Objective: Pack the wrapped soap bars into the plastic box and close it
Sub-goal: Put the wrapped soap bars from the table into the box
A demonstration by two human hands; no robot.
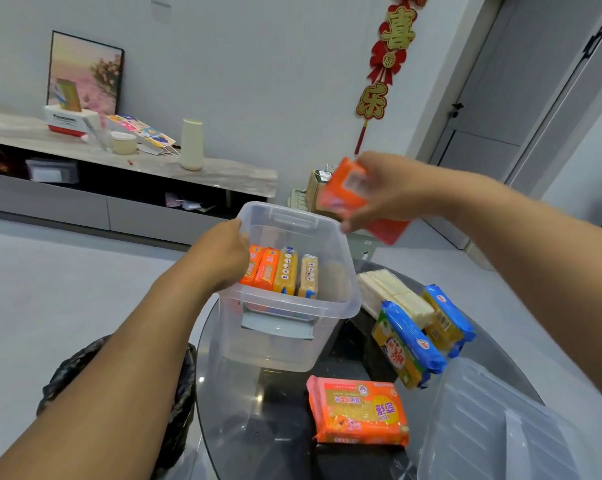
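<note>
Presently: right hand [393,192] clamped on orange soap bar [344,188], above box's far right corner. Left hand [223,254] grips clear plastic box [292,327] rim. Packed: four bars upright [278,271]; right half free. Unpacked: orange pack [360,410], blue-yellow packs [417,337], white bars [393,292]. Lid [493,427] off, near right.

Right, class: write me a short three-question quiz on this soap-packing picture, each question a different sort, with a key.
1. True or false: the lid is on the box.
2. How many soap bars stand inside the box?
3. The right hand holds: A) an orange soap pack B) a blue pack C) nothing.

Key: 1 false, it lies on the table. 2 four. 3 A; the left hand grips the box rim.
</note>
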